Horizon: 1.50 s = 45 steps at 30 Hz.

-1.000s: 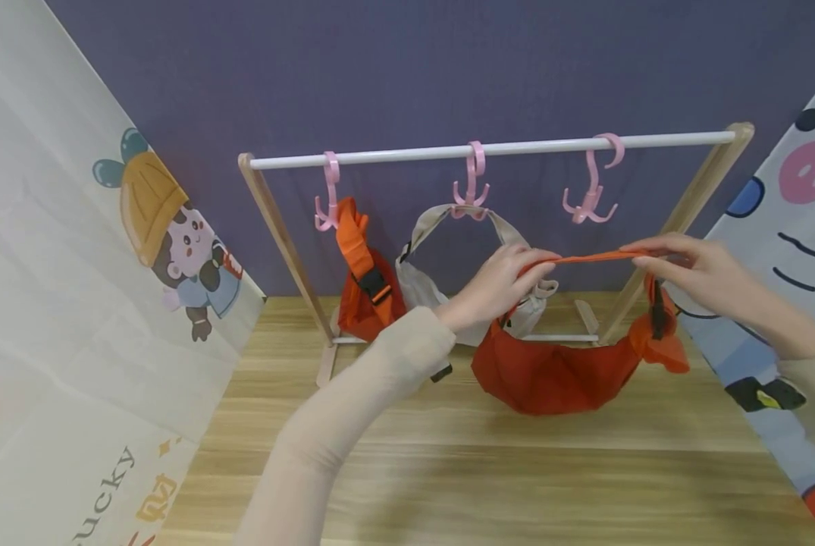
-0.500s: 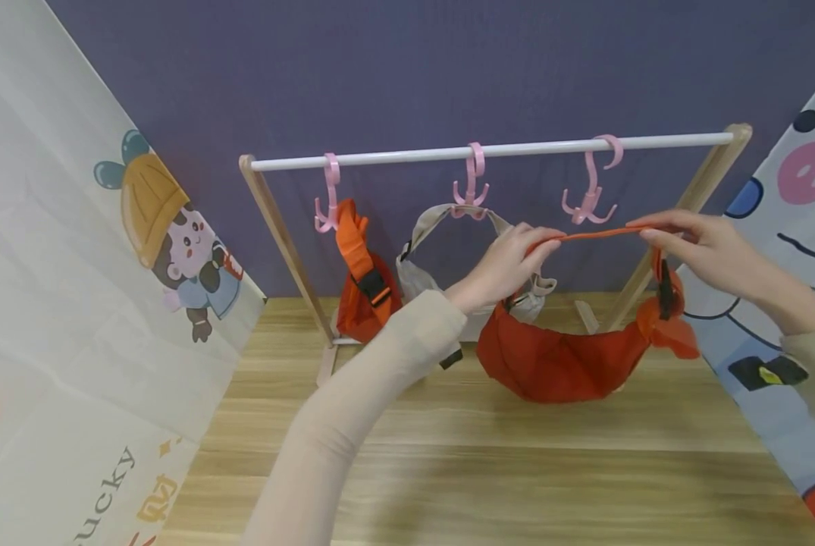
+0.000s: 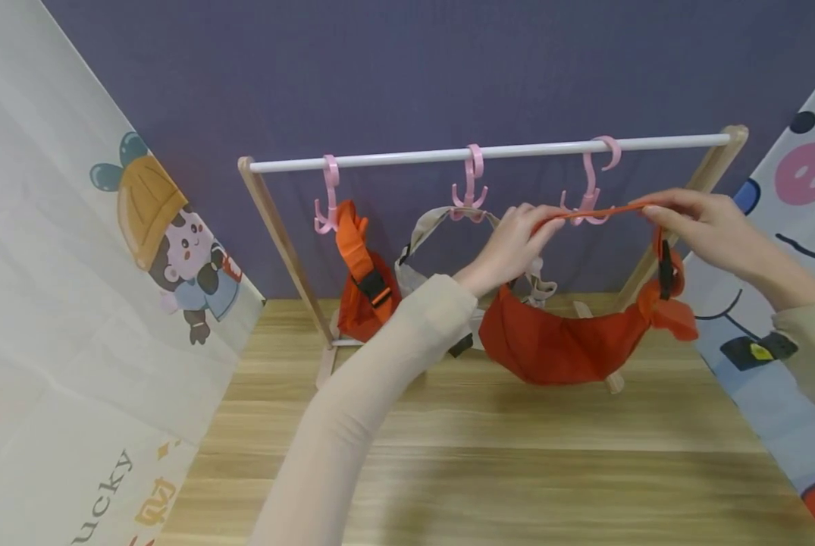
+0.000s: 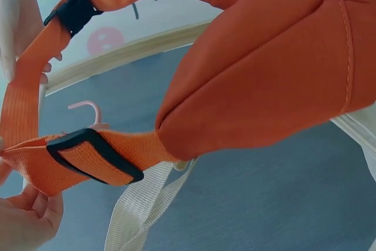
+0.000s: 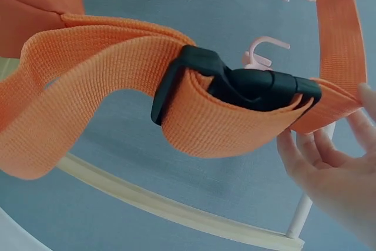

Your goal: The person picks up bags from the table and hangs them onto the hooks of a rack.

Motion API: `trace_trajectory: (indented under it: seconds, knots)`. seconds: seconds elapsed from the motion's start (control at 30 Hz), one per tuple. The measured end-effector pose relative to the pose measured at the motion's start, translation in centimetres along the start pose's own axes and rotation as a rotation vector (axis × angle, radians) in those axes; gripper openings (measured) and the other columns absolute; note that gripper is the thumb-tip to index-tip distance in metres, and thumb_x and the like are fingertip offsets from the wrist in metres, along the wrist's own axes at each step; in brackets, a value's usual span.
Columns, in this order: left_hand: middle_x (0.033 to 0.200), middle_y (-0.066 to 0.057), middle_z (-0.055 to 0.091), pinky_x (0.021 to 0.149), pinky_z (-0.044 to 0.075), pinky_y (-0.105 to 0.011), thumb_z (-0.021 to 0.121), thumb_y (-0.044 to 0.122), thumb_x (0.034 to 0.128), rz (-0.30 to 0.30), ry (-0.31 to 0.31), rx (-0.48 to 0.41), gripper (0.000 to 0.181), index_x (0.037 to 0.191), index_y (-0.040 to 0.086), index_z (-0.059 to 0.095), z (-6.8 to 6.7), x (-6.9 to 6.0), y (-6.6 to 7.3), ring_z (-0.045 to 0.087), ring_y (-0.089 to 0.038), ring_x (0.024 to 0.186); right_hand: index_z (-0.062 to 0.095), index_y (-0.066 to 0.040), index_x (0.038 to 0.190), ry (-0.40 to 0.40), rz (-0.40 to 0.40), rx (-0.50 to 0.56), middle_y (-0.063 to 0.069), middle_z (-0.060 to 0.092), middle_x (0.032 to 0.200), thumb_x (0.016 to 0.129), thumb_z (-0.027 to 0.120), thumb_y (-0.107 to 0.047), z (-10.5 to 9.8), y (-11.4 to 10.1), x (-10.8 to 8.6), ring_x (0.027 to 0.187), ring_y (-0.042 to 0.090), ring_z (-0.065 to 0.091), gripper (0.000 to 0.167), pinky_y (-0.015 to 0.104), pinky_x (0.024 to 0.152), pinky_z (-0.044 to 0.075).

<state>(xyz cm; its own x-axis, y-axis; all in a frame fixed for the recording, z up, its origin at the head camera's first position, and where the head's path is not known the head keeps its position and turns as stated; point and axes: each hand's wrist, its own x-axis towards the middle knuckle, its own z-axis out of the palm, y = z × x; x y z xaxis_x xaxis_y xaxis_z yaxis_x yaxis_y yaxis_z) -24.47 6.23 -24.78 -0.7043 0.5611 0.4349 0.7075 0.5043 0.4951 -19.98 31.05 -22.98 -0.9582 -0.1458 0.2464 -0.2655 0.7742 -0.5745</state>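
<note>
An orange-red waist bag (image 3: pixel 564 341) hangs below both hands by its orange strap (image 3: pixel 608 212). My left hand (image 3: pixel 512 239) pinches the strap on the left, and my right hand (image 3: pixel 703 227) pinches it on the right, so the stretch between them is nearly taut. That stretch crosses in front of the lower prongs of the right pink hook (image 3: pixel 590 182). In the left wrist view a black strap slider (image 4: pixel 94 157) sits near the left hand. A black buckle (image 5: pixel 252 86) shows on the strap in the right wrist view, close to the right hand's fingers.
A rack's white rail (image 3: pixel 400 158) carries several-pronged pink hooks. Another orange bag (image 3: pixel 362 303) hangs from the left hook (image 3: pixel 330 193); a beige bag (image 3: pixel 414 269) hangs from the middle hook (image 3: pixel 471 182). Below lies a wood-grain surface (image 3: pixel 489 470), with a dark wall panel (image 3: pixel 407 68) behind.
Both hands have risen, lifting the waist bag and its strap from below the right hook up to the level of its lower prongs. The grip of both hands stays the same.
</note>
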Motion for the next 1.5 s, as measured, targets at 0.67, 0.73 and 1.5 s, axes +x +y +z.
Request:
trace_trajectory:
  seconds: [0.67,0.73,1.5]
  knots:
    - [0.103,0.001,0.059,0.077,0.032,-0.015,0.044,0.027,0.0932,-0.08,0.042,0.016,0.03,0.117,0.014,0.057,0.7,1.8,-0.7,0.045,-0.013,0.092,0.043,0.0,0.122,-0.025,0.043,0.039,0.017,0.046,0.099,0.093,0.036,-0.037,0.2,-0.2,2.7,0.088,0.029,0.036,0.047,0.048,0.071,0.034]
    - [0.104,0.001,0.059,0.078,0.031,-0.015,0.043,0.027,0.0933,-0.079,0.043,0.028,0.03,0.117,0.014,0.057,0.8,2.0,-0.8,0.045,-0.012,0.092,0.043,0.0,0.121,-0.023,0.045,0.035,0.017,0.046,0.098,0.093,0.035,-0.037,0.3,-0.1,2.9,0.088,0.029,0.036,0.047,0.048,0.072,0.033]
    - [0.1,0.003,0.06,0.081,0.033,-0.019,0.041,0.03,0.0935,-0.137,0.0,0.098,0.031,0.116,0.017,0.057,1.7,3.2,-1.9,0.047,-0.013,0.091,0.047,0.003,0.116,-0.014,0.033,-0.004,0.018,0.046,0.093,0.094,0.035,-0.037,1.3,1.4,4.7,0.08,0.026,0.036,0.047,0.033,0.064,0.032]
